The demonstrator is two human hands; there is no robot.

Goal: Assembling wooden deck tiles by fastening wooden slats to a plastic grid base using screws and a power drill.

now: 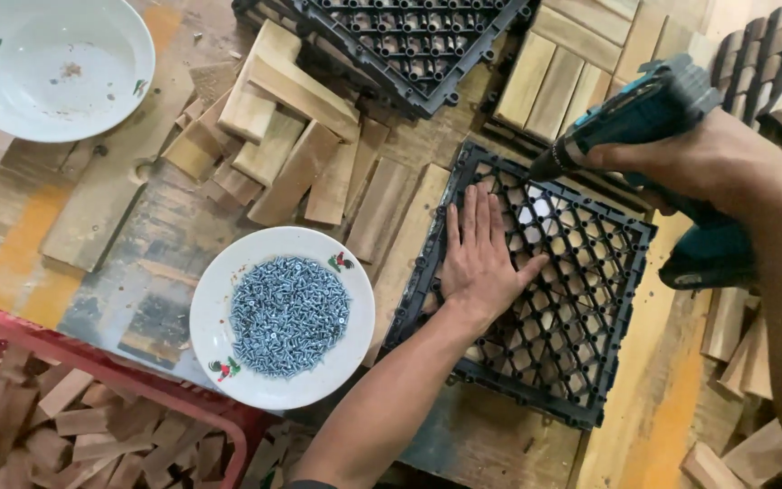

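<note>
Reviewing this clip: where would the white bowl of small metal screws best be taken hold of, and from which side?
Probably by the bare rim of the white bowl of small metal screws on its left side. The screws are heaped in the middle, leaving the rim free, and the left hand lies flat on the black plastic grid tile to the right, crowding that side.

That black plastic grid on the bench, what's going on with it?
A person presses the left hand flat on a square black plastic lattice tile lying on the wooden workbench. The right hand grips a teal cordless drill, its tip pointed at the tile's upper edge. Beside the tile, a white bowl of small silver screws stands ready. Short wooden slats lie piled behind it, and a red plastic crate holds more wood pieces.
</note>
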